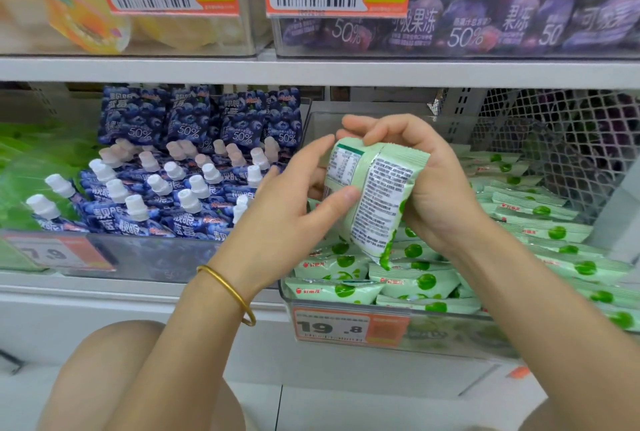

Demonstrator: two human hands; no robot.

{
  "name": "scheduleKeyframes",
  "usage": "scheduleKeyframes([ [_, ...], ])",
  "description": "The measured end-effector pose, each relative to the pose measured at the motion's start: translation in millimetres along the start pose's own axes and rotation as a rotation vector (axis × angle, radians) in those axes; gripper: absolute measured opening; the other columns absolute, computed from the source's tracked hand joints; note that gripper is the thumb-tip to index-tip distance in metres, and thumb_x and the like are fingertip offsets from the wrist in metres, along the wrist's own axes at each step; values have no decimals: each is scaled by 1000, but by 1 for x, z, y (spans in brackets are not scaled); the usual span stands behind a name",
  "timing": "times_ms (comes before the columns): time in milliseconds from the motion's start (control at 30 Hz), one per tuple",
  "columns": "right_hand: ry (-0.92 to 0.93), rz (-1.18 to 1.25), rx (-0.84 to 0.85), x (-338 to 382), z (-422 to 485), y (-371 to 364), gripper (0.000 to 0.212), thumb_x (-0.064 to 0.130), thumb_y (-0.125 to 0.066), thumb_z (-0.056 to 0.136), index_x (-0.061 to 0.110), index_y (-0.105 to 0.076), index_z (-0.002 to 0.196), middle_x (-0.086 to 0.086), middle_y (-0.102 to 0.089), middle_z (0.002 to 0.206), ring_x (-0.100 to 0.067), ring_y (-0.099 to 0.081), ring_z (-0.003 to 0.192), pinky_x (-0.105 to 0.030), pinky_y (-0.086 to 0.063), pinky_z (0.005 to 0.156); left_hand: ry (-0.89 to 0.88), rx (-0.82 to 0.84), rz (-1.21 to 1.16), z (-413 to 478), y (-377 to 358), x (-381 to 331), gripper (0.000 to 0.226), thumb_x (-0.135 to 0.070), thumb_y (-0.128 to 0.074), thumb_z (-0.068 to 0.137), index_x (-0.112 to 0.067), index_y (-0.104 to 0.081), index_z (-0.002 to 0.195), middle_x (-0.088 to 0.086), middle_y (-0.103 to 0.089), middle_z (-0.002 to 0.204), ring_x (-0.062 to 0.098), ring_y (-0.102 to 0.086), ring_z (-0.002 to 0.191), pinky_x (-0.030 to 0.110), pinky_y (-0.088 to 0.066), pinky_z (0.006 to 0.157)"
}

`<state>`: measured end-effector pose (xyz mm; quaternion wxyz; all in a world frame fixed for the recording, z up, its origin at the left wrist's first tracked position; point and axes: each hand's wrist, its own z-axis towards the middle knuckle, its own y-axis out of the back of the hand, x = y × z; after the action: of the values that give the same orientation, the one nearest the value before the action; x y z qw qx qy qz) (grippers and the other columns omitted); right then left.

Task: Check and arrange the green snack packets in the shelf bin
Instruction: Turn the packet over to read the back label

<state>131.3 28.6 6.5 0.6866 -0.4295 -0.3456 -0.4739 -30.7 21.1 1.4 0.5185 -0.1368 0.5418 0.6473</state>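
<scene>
Two white shelves [311, 72], clear bins [446, 335]

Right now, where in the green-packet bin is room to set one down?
Bare: the clear plastic bin's rear-left corner, behind the left hand and right hand gripping a pale green printed packet. Crowded: stacked green packets front and right; blue spouted pouches alongside.

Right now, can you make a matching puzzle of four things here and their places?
1 pale green printed snack packet
2 dark blue spouted jelly pouches
3 thin gold bangle
4 orange-and-white 19.8 price tag

A on the left wrist
B on the front of the clear plastic bin
C in the bin further left
D gripped by left hand and right hand

Pairs: 1-D, 2-C, 3-A, 4-B
</scene>
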Motion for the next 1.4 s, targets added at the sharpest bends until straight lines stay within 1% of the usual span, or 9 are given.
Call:
scheduleKeyframes([
  [67,-37,-36,-44,1,0,-1,21,8,-70,61,12,-62,81,-6,-69,104,-21,-67,95,-41,-55,82,32,-64,-72,0,1,-3,60,-40,-62,84,-31,-36,137,-19,-66,94,-7,-59,85,16,-44,88],
  [167,-135,-142,-167,0,-1,0,17,1,-52,90,11,-65,94,-5,-71,88,-18,-66,77,-38,-54,72,37,-211,-122,0,3,-4,47,-27,-61,87,-26,-43,130,-14,-67,96,-4,-60,81,15,-46,74],
  [233,-250,-94,-167,0,-4,2,29,28,-44,98,7,-63,104,-12,-71,96,-22,-66,82,-45,-55,78,39,-322,-153,0,3,-3,39,-24,-61,87,-29,-42,121,-23,-62,77,-1,-56,67,20,-45,65],
  [300,-304,-152,-85,2,-9,1,52,52,-42,87,11,-64,108,-12,-71,102,-25,-68,86,-46,-55,78,30,-403,-133,0,-1,-3,41,-26,-63,86,-30,-38,119,-19,-52,61,4,-46,57,26,-43,59],
  [400,-194,-316,-24,3,-16,-7,30,35,-55,88,14,-63,109,-4,-73,98,-24,-71,81,-42,-58,62,-10,-373,-151,-1,-2,-7,37,-30,-60,88,-31,-39,118,-9,-60,75,14,-54,65,39,-50,66],
  [500,-161,-271,-62,3,-15,-5,22,20,-54,93,12,-60,113,-4,-72,100,-24,-71,78,-35,-55,50,-29,-177,-247,-3,4,-7,36,-18,-57,90,-31,-44,120,-13,-60,113,13,-61,92,28,-53,80],
  [567,-158,-248,-60,5,-13,0,23,20,-53,93,12,-59,113,-4,-72,101,-22,-70,76,-31,-53,48,-36,-61,-256,-4,8,-6,44,-15,-60,85,-34,-45,121,-18,-54,122,9,-61,98,27,-53,84],
  [833,-137,-216,-49,0,-10,5,24,23,-49,94,11,-60,112,-1,-73,92,-15,-67,65,-25,-48,43,-48,31,-240,-6,12,-3,63,-18,-64,76,-40,-40,129,-23,-46,129,9,-62,83,27,-53,82],
  [1400,-125,-182,-53,1,-11,2,27,22,-46,96,7,-59,114,-1,-72,91,-15,-65,62,-24,-46,40,-32,28,-204,-6,13,-5,65,-21,-63,75,-46,-36,129,-24,-44,132,22,-57,77,35,-54,80],
])
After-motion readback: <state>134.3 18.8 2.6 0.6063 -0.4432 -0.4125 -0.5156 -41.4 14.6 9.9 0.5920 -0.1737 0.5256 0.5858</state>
